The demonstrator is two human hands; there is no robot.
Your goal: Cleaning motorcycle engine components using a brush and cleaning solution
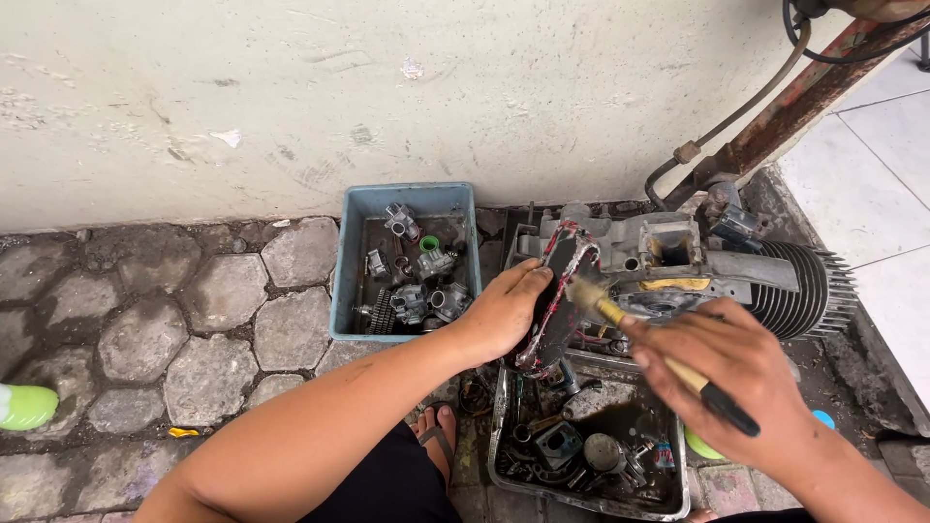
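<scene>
left hand (504, 312) grasps dark cover (560, 291) | right hand (741, 373) grips brush (620, 320) | metal tray (499, 426) below cover: oily parts | blue tub (351, 261) left of it: carburettor parts

Bare forearms, grease-smudged hands, black clothing (387, 484) and a flip-flop sandal (441, 438).

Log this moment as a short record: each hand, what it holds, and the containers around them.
left hand: holds a dark engine cover upright over the metal tray
right hand: holds a paintbrush, bristles against the cover
metal tray: below the hands, dirty liquid and small parts inside
blue tub: left of the hands, by the wall, carburettor-like parts inside
engine block: behind the tray, finned cylinder pointing right
</scene>
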